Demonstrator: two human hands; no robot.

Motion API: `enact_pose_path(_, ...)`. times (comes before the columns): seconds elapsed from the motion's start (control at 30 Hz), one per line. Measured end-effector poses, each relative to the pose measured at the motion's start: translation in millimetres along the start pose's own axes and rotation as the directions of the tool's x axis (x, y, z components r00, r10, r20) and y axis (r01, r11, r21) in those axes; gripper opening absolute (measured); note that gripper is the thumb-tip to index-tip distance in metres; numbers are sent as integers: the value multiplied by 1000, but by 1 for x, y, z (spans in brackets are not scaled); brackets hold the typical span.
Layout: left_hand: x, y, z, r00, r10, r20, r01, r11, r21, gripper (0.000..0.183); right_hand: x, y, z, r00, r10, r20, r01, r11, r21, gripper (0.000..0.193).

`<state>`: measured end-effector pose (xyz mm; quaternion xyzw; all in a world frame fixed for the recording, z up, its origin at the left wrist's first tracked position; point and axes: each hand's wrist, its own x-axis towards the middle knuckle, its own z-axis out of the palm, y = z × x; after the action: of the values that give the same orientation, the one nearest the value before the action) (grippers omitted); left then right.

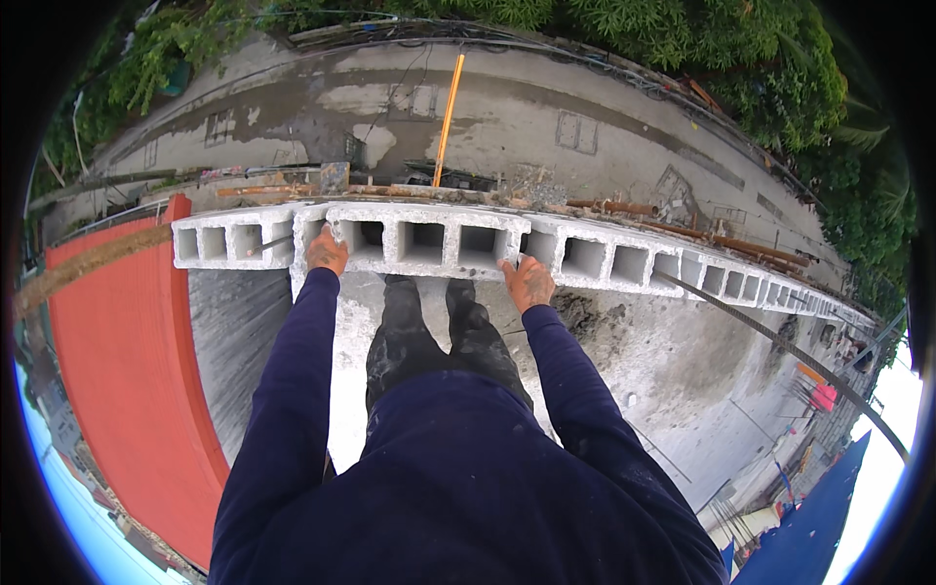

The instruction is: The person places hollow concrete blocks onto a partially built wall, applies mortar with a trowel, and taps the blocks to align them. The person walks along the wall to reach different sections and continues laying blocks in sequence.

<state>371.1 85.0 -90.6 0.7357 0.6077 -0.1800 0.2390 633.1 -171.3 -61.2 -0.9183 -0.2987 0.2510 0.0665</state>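
Observation:
A grey hollow concrete block (451, 246) sits along the top of a block wall, its open cells facing up. At the block's left end is my left hand (328, 253), its fingers closed over the end. My right hand (529, 284) grips the near right corner, the fingers bent over the edge. To the left lies another hollow block (230, 243) with a thin bar standing in one cell. On the right the row continues with a neighbouring block (606, 261) close to my right hand. Parts of the block's ends are hidden behind my fingers.
A long steel bar (780, 343) rises from the wall's right part toward me. Beyond the wall are rusty pipes (624, 208), an orange pole (448, 117) and a paved road (507, 107) far below. A red panel (127, 361) stands left; rough concrete floor (673, 390) lies right.

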Motion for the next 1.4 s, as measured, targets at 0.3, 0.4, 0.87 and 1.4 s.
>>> enact_pose_path(0.3, -6, 5, -4, 1000, -21, 6, 21, 999, 48, 55, 0, -5, -7, 997, 50, 59, -52, 998, 41, 43)
enact_pose_path(0.4, -5, 5, -5, 1000, -3, -1, 3, 1000, 28, 53, 0, -8, -9, 992, 73, 105, -78, 996, 39, 42)
enact_pose_path(0.87, -31, 7, -17, 996, 49, -75, -52, 998, -30, 64, -3, -9, -33, 1000, 22, 20, -23, 1000, 17, 53)
enact_pose_path(1.4, -172, -210, 63, 785, -7, 620, -48, 996, 73, 41, -282, 240, 96, 470, 722, 508, -860, 245, 448, 34)
